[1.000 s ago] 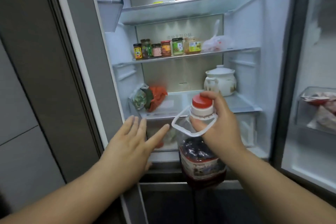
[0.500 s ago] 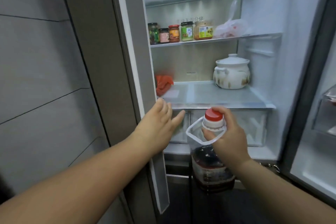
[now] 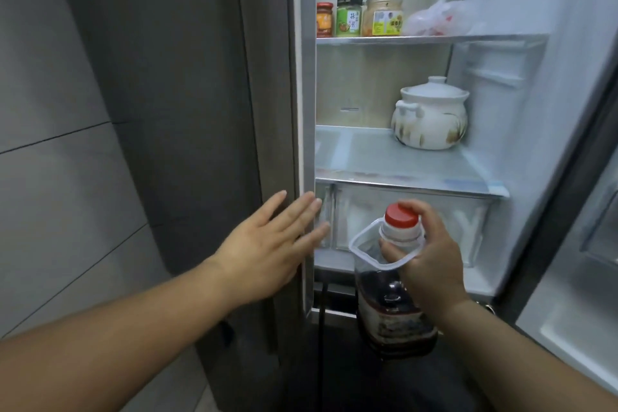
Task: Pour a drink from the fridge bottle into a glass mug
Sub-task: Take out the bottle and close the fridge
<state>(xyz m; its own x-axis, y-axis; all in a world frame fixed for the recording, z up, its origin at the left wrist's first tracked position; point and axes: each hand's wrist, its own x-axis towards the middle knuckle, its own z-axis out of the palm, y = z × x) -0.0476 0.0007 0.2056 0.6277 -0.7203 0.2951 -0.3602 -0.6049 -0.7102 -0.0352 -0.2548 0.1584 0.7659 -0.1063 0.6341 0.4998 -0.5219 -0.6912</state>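
Fridge was pretty bare tbh. Upper shelf (image 3: 431, 39) had three jars in a row: a red-lidded jar (image 3: 324, 20), a green-labelled jar (image 3: 348, 17), a bigger yellow-labelled jar (image 3: 383, 16), with a plastic bag (image 3: 441, 17) beside them. A lidded ceramic pot (image 3: 430, 114) sat on the lower shelf (image 3: 384, 164).

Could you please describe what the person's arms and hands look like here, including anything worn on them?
Both forearms are bare up to the frame edge: no sleeves show. The left hand and right hand carry no gloves, rings, watch or bracelet that I can see. Fingernails look short and unpainted.
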